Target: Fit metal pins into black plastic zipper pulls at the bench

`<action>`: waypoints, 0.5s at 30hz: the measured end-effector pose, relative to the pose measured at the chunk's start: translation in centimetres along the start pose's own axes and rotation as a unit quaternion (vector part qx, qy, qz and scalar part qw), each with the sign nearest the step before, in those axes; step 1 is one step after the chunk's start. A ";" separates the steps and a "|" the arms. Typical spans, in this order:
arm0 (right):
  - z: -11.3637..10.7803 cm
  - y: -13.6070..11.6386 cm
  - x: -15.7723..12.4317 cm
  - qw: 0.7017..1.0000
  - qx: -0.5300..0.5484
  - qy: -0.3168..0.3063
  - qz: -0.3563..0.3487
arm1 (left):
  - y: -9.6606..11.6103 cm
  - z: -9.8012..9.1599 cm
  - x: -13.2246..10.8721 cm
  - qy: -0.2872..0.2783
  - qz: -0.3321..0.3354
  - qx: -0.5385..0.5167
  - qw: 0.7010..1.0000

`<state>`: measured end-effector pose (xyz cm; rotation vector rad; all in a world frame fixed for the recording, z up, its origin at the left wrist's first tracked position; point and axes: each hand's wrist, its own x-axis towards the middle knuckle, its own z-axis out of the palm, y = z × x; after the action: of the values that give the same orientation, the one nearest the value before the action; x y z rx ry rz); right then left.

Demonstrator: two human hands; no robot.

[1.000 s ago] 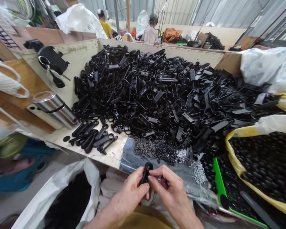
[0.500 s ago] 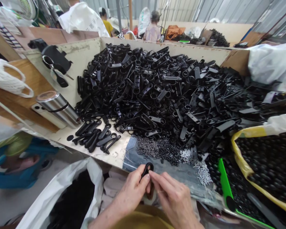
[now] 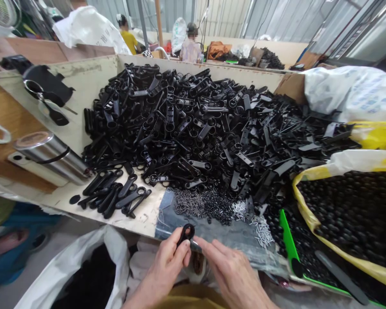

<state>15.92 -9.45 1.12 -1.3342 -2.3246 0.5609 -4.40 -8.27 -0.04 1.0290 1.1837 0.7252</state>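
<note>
Between the thumb and fingers of my left hand [image 3: 169,262] is a black plastic handle [image 3: 188,230], its ring end pointing up and away from me; the rest is hidden in the hand. My right hand [image 3: 230,268] is close on the right, fingers stretched out and the index fingertip at the handle. A small shiny piece [image 3: 195,245] shows by that fingertip; I cannot make out what it is. Just beyond my hands, small dark parts [image 3: 188,204] and silver pins [image 3: 263,231] lie on a grey-blue sheet [image 3: 212,234].
A large heap of black plastic handles [image 3: 170,116] fills the bench. Finished-looking handles [image 3: 116,193] lie near a steel flask [image 3: 56,156]. An open white sack [image 3: 119,257] stands below left; a yellow-edged sack [image 3: 309,210] and green tray edge [image 3: 287,238] are right. Two people sit far off.
My right fingers have gone from a bent pinch near the ring to stretched out beside it. The handle stays in my left hand. The whole view has shifted, with the bench appearing further left.
</note>
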 end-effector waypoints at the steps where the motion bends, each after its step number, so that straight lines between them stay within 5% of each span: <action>1: 0.0 -0.1 0.1 1.000 -0.006 -0.006 0.001 | 0.0 0.0 0.0 0.000 0.002 -0.006 1.000; 9: -0.9 -1.1 1.0 1.000 -0.018 -0.019 0.004 | -0.2 0.2 -0.7 0.070 -0.038 -0.075 0.994; 15: -0.8 -1.1 1.0 0.997 -0.083 -0.004 -0.011 | 0.3 0.6 -0.7 0.046 -0.031 -0.087 0.995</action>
<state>15.07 -9.03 2.50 -1.3784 -2.4340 0.3738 -4.01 -8.94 0.58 0.8182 1.2045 0.8191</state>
